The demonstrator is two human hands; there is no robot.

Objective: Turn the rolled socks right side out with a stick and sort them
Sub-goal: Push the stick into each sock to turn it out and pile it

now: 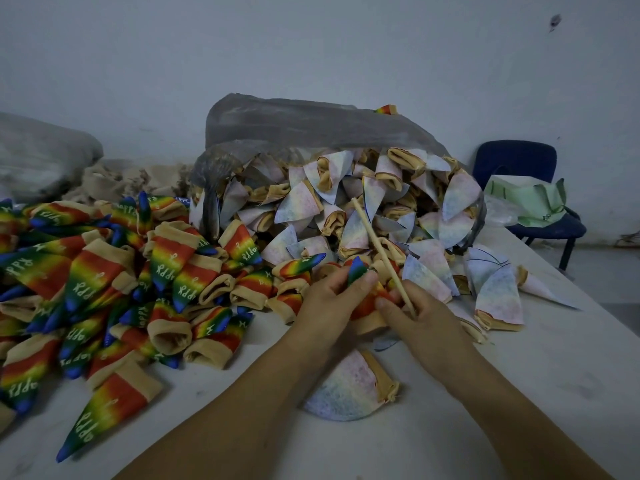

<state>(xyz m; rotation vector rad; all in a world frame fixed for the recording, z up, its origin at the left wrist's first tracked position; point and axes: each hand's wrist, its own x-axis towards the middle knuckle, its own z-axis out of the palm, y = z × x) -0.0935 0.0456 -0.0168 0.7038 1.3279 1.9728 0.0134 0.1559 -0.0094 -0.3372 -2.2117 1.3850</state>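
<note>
My left hand [329, 306] pinches the blue tip of a rainbow sock [358, 271] that is held between both hands. My right hand [420, 317] grips a thin wooden stick [374, 237], which slants up and away to the left, and its fingers also touch the sock's red part. A heap of pale inside-out socks [346, 202] spills from a grey plastic bag [294, 123] behind my hands. Turned rainbow socks [104, 271] with "HAPPY" lettering lie piled at the left. One pale inside-out sock [349, 389] lies under my forearms.
The white table [519, 393] runs to an edge at the right. A dark blue chair [519, 168] with green-white bags [526, 202] stands beyond that edge. Another grey sack [38, 157] and beige fabric [114, 178] lie at the back left against the wall.
</note>
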